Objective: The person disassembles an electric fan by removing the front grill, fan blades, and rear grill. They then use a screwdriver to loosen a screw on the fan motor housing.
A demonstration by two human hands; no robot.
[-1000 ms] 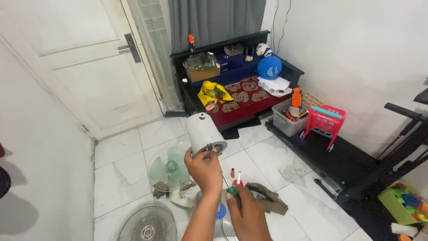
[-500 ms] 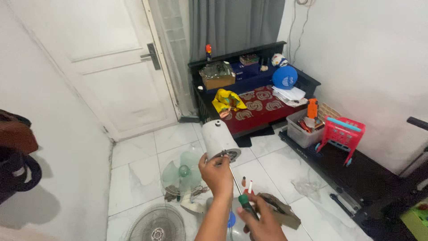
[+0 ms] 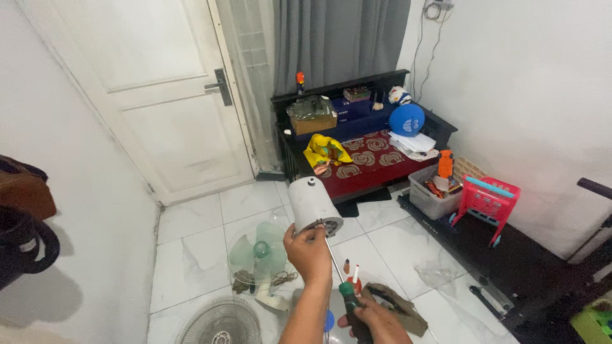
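Right hand (image 3: 376,322) lowered gripping screwdriver (image 3: 338,271), left hand (image 3: 310,251) holding white fan motor (image 3: 310,204), brown box (image 3: 313,122) behind

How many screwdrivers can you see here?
3. One green-handled screwdriver is in the right hand, its shaft reaching up to the fan motor housing held by the left hand. Two smaller ones stand behind it. Others may be hidden.

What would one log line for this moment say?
left hand: grips fan motor housing | right hand: holds green-handled screwdriver, tip at housing
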